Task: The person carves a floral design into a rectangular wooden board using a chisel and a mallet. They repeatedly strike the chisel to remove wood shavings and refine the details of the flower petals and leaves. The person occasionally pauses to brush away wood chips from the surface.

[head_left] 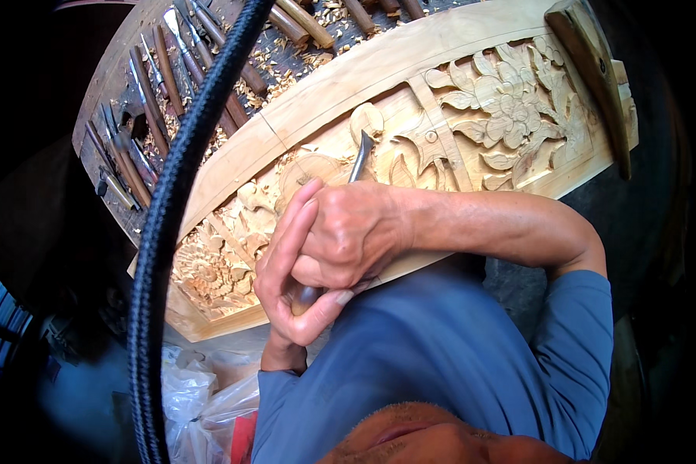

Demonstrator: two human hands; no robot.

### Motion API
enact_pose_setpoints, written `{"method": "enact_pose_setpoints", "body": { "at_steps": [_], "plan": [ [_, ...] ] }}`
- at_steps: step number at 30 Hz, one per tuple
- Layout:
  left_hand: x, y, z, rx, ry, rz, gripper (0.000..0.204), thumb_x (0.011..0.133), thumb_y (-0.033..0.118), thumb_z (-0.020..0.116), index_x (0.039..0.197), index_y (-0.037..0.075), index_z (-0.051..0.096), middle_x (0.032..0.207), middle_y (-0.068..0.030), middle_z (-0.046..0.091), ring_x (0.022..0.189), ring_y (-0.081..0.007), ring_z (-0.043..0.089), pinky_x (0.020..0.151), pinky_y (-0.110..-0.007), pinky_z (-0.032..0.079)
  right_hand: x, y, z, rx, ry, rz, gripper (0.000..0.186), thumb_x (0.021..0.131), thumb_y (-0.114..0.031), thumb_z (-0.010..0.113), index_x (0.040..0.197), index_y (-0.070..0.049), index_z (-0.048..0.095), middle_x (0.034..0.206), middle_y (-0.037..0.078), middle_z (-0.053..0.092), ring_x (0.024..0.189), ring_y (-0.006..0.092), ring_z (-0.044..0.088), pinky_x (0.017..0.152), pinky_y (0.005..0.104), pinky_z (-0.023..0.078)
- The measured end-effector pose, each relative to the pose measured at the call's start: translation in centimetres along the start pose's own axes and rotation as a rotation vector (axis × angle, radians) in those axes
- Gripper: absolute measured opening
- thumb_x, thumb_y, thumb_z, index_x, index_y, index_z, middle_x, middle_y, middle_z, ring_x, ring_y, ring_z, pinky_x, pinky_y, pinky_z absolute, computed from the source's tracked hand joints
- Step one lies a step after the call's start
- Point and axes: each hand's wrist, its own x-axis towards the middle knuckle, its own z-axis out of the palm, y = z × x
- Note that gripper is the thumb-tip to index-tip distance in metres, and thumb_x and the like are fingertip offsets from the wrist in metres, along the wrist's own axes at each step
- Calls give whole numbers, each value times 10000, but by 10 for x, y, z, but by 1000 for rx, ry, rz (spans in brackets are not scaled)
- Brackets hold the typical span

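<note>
Pale-yellow carved wood [510, 108] is lying beneath the left hand [274, 288] and right hand [349, 236], which are clasping together around a chisel [361, 157].

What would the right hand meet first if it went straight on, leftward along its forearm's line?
The right hand would first meet the left hand, whose fingers cross just ahead of its knuckles; they may already touch, though depth is hard to judge here.

The right hand [352, 232] is bare, its back ridged with veins; the left hand [282, 271] is bare too. Below them spreads a plain dull-blue shirt [417, 348], its right sleeve [574, 336] ending by the elbow [581, 251], well apart from the hand.
</note>
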Motion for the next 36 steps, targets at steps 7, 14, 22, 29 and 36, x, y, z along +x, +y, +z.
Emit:
{"method": "enact_pose_setpoints", "body": {
  "at_steps": [7,14,22,29,36],
  "plan": [
    [5,-6,-7,-4,-9,0,855,684,212,737,1486,-66,634,1559,-362,562,1478,-475,550,1235,-510,425,3,0,0,-24,0,37,192,749,-199,694,769,-34,597,645,52,591,517,188,624,463,357,505],
    [9,-7,-15,125,-9,56,799,672,209,749,1417,-72,691,1468,-344,647,1441,-476,594,1287,-574,343,3,0,3,-21,-39,70,193,751,-204,697,754,-43,591,625,50,583,516,185,627,459,356,506],
    [13,-8,-21,62,-22,-25,775,661,199,766,1385,-73,715,1426,-335,681,1413,-450,629,1282,-544,365,3,0,4,-16,-45,148,234,746,-247,708,684,-66,573,594,69,597,499,208,639,448,376,516],
    [14,-10,-26,3,-38,-57,777,669,162,787,1411,-56,712,1466,-324,663,1439,-434,607,1238,-491,428,6,-2,1,-11,-86,204,253,800,-266,704,656,-70,632,562,100,641,517,246,681,496,403,544],
    [21,-12,-34,-7,-110,-47,795,666,190,822,1414,-52,711,1468,-321,663,1430,-431,615,1228,-487,442,6,0,0,-38,-19,194,251,780,-270,718,688,-85,576,611,60,604,521,215,649,474,383,514]
  ]
}}
